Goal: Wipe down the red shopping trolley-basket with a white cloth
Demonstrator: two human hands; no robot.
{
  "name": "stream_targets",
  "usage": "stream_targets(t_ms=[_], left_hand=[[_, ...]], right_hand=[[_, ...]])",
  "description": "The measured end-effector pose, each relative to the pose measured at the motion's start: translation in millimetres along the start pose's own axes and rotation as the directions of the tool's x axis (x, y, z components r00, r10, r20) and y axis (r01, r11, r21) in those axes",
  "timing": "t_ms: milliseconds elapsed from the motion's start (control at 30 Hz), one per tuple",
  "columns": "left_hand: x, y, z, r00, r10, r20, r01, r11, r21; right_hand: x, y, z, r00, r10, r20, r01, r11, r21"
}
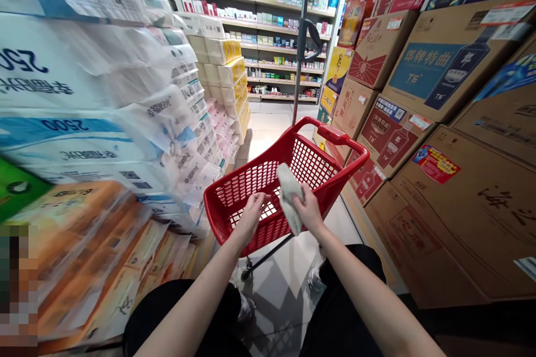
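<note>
A red plastic shopping cart [234, 181] with perforated sides stands right in front of my knees, its handle at the far right end. My right hand [309, 209] is closed around a folded whitish cloth [288, 198], held over the near side of the basket. The cloth hangs slightly tilted, its lower end below my fingers. My left hand [252, 213] is over the basket to the left of the cloth, apart from it. Its fingers are curled and pinched together; whether anything thin is between them is hidden. Through its holes, the basket shows pale floor.
Wrapped tissue packs [84, 139] are stacked high on the left, with orange packs [100, 234] below. Cardboard cartons [452, 201] form a wall on the right. A grey pole [300, 61] rises behind the cart. Stocked shelves [268, 28] stand at the back.
</note>
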State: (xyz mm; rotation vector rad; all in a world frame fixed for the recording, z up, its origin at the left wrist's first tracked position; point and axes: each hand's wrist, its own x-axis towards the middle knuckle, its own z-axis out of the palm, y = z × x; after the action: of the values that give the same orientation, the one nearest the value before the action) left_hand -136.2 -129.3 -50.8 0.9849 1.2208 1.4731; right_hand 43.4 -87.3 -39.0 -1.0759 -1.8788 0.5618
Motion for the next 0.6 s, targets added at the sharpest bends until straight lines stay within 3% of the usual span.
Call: stream_targets(t_ms=[67,133,200,267,367,467,600], left_hand=[[-2,-1,-26.3,0.994,0.084,0.063,-0.101,0.930,0.353],[-2,-3,-52.3,0.977,0.145,0.157,-0.211,0.761,0.613],[-2,-6,-71.6,0.959,0.096,0.266,-0.270,0.590,0.761],[-3,-9,-81.3,0.965,-0.031,0.259,-0.214,0.472,0.855],[-5,-13,-81.4,0.964,-0.163,0.208,-0.134,0.377,0.916],[-4,-16,-76.0,0.962,-0.181,0.207,-0.137,0.337,0.931],[-3,-15,-72.4,0.957,-0.196,0.216,-0.157,0.277,0.948]], right_hand=[[12,8,-32,0.980,-0.012,-0.199,-0.016,0.990,-0.137],[23,20,-64,0.947,-0.024,-0.319,-0.078,0.949,-0.304],[31,34,-86,0.941,-0.018,-0.339,-0.145,0.881,-0.451],[33,46,-92,0.960,-0.013,-0.281,-0.149,0.824,-0.547],[28,53,-74,0.979,-0.037,-0.199,-0.094,0.787,-0.610],[18,45,-41,0.992,-0.035,-0.122,-0.046,0.795,-0.605],[4,26,-9,0.997,-0.034,0.069,0.069,0.772,-0.631]])
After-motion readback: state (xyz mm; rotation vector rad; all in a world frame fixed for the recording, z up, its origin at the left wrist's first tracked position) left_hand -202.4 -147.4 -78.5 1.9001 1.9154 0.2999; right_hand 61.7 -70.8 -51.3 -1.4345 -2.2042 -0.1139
